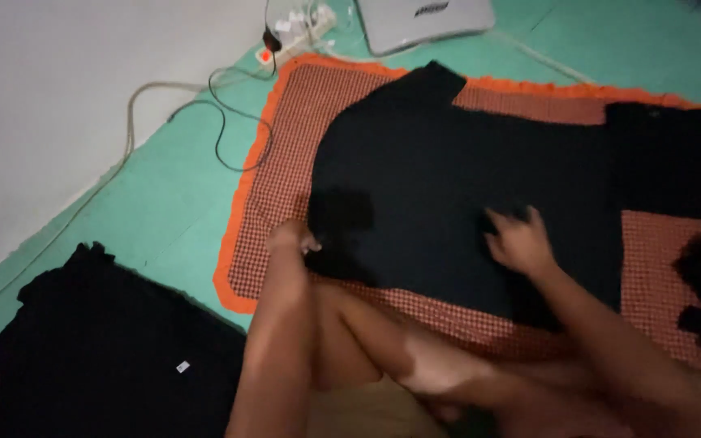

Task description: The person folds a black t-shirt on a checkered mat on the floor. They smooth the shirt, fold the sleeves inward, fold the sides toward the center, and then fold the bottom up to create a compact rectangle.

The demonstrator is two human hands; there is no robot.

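The green floor [164,203] is seen widest of all, and on it the checked mat [285,162] with its orange border, spread flat. Over the mat the black garment [448,170] is laid out, one sleeve pointing up toward the far edge, the body running off to the right.

The left hand [292,239] is set at the garment's near left edge, fingers curled together over the cloth; whether a fold is pinched there cannot be told through the blur. The right hand [521,242] is pressed flat on the middle of the cloth, fingers spread apart, nothing clamped.

For a clean fold, it is judged that the cloth should be held taut between the two hands and smoothed outward from the right fingers, with the edge under the left fingers kept straight along the mat's near border.

Room is reckoned next. Beyond the fingers the garment is given plenty of mat. Left of the left fingers only a narrow strip of mat is left before the orange edge. A stack of dark clothes [115,357] is lying near-left on the floor, well apart. Cables [221,122] and a white power strip [298,32] are lying past the mat's far corner, beside a grey device [423,20].
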